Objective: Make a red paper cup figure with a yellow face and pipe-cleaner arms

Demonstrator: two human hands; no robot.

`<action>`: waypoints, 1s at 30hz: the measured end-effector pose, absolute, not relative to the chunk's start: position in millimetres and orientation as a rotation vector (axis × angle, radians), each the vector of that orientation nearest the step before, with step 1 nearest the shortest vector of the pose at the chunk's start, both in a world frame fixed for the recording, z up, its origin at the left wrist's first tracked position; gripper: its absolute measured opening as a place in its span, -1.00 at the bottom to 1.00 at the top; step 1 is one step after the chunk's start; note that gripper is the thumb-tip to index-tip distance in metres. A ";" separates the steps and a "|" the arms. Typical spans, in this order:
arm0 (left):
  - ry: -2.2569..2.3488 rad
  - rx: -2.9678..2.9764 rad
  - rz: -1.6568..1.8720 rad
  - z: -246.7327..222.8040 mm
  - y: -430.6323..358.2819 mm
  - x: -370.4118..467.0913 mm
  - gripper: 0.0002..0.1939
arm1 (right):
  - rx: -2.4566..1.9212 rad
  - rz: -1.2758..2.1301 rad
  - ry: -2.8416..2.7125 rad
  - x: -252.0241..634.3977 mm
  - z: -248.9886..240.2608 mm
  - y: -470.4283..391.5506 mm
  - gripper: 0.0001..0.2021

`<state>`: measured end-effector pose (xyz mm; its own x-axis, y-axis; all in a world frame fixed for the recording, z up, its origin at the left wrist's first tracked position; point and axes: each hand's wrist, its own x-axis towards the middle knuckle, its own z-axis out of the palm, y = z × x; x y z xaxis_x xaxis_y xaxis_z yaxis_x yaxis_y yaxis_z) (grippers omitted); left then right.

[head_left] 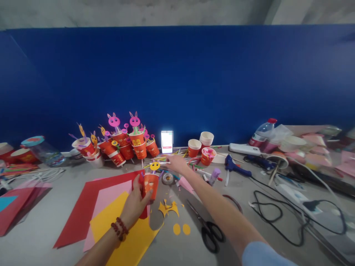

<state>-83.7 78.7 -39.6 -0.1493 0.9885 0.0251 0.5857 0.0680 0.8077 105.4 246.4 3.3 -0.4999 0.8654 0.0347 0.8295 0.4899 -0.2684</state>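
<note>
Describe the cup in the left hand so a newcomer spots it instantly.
Below the blue partition, look over the gray table for the left hand with a beaded bracelet. It holds a red cup with a round yellow face at its rim. Unlike the decorated cups clustered farther back, this one is held.
</note>
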 end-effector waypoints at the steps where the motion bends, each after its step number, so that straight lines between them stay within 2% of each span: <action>1: 1.814 1.587 0.930 -40.5 78.6 -83.6 -0.19 | -1.460 0.333 -2.525 110.8 7.3 246.8 -0.69; 7: 1.924 1.630 0.855 -43.8 79.0 -81.9 -0.21 | -1.340 0.320 -2.170 149.3 41.8 224.3 -0.84; 10: 1.980 1.670 0.800 -44.5 79.5 -85.5 -0.17 | -1.250 0.316 -2.012 167.0 54.9 191.4 -0.83; 13: 2.044 1.890 0.881 -39.5 73.7 -88.0 -0.23 | -1.147 0.390 -1.969 179.8 56.8 149.8 -0.83; 15: 1.980 2.196 0.978 -29.8 64.2 -83.3 -0.33 | -1.093 0.470 -1.957 184.6 52.4 121.8 -0.84; 17: 1.771 2.512 0.932 -16.4 51.9 -71.9 -0.45 | -1.012 0.689 -1.824 186.5 45.9 96.3 -0.85; 19: 1.551 2.670 0.784 -4.0 39.6 -56.6 -0.75 | -0.963 0.853 -1.677 186.4 39.0 74.5 -0.86; 20: 1.510 2.679 0.737 0.5 34.0 -48.7 -0.83 | -0.944 0.919 -1.601 185.8 35.5 65.1 -0.85; 23: 1.489 2.684 0.664 5.1 18.8 -28.5 -0.80 | -0.919 1.141 -1.426 182.0 23.8 41.9 -0.77; 28: 1.290 2.678 0.512 -3.9 -8.9 -7.8 -0.83 | -0.891 1.410 -1.473 173.1 -1.5 12.5 -0.52; 30: 1.235 2.573 0.494 -4.6 -18.6 -2.6 -0.73 | -0.891 1.417 -1.432 170.0 -9.5 1.0 -0.46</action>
